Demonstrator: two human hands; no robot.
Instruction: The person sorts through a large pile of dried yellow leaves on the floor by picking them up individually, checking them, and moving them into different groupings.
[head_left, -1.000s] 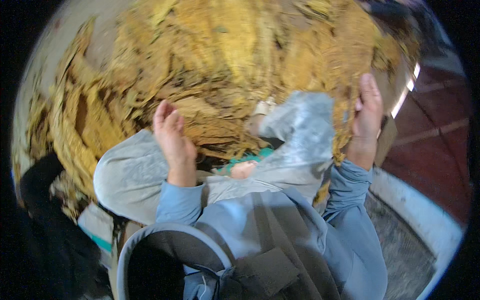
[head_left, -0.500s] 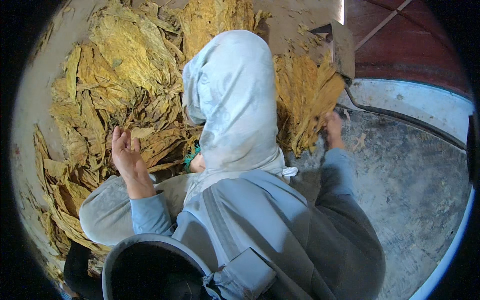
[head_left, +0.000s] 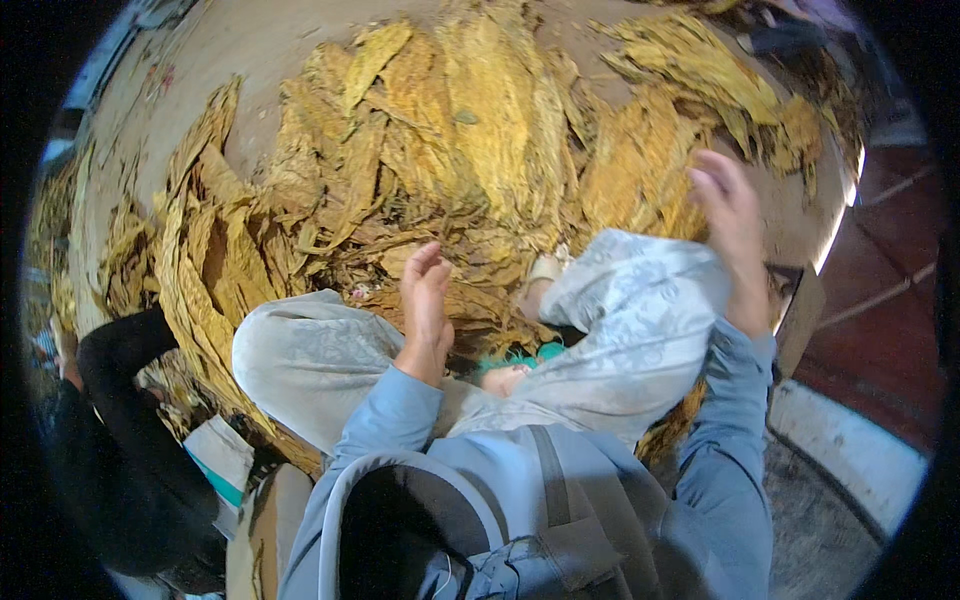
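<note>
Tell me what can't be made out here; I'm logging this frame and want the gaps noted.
Head view only:
- Right hand: blurred, so any grip on the dried leaves is unclear.
- Left hand: seen edge-on, palm side hidden.
- Leaves under the knees: covered by the pale trousers.
- Person in a dark sleeve: cut off at the left rim.

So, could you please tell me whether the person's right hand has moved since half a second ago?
Yes. The right hand has risen from beside the raised pale grey trouser knee to above it, over the dried yellow leaves.
</note>
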